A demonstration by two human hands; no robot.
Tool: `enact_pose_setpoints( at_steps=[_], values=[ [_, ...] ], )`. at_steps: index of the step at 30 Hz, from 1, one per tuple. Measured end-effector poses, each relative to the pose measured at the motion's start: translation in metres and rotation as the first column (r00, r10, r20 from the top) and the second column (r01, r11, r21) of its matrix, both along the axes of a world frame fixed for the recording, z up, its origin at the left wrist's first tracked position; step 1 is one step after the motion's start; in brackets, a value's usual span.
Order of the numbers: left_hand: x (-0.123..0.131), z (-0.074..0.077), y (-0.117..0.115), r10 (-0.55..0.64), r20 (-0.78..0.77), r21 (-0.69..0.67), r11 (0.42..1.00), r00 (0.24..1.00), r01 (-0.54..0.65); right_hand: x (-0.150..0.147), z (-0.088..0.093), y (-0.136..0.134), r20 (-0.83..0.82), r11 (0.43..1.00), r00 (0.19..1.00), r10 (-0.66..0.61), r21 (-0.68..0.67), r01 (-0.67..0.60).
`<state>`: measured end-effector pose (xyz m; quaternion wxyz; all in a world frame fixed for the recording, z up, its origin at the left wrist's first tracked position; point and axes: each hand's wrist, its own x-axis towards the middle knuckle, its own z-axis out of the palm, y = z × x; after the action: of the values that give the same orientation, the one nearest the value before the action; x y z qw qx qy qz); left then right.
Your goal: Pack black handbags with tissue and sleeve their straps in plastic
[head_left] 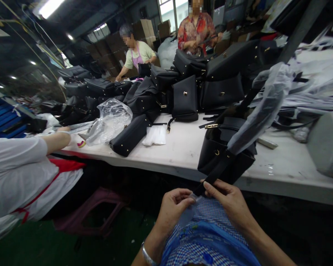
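Note:
At the table's front edge stands a black handbag point(211, 151) with gold fittings. Its handle is wrapped in a translucent plastic sleeve point(261, 111). A black strap point(220, 168) runs from the bag down toward me. My right hand point(227, 194) pinches this strap near its lower end. My left hand point(176, 207) is closed on a small clear plastic piece point(188, 212), right beside the strap's end. Whether the plastic is around the strap tip or only touching it, I cannot tell.
Several black handbags point(184, 98) are piled along the back of the white table point(180, 147). White sheets point(155, 135) and a crumpled clear bag point(109, 120) lie on the left. A grey machine point(327, 144) stands at right. Co-workers sit left and stand across, near a pink stool point(100, 199).

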<state>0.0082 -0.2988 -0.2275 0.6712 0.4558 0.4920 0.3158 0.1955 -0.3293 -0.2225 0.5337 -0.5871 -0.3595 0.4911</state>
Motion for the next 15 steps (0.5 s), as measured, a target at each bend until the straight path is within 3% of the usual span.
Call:
enact_pose_setpoints(
  at_steps=[7, 15],
  values=[
    [0.0010, 0.0003, -0.0007, 0.057, 0.008, 0.016, 0.998, 0.998, -0.057, 0.0014, 0.0010, -0.0016, 0.055, 1.000, 0.998, 0.015, 0.011, -0.016],
    [-0.0003, 0.0003, -0.0015, -0.031, 0.050, -0.015, 0.999, 0.998, 0.032, -0.0009, 0.0027, -0.0006, 0.003, 0.999, 1.000, -0.026, 0.048, 0.025]
  ],
)
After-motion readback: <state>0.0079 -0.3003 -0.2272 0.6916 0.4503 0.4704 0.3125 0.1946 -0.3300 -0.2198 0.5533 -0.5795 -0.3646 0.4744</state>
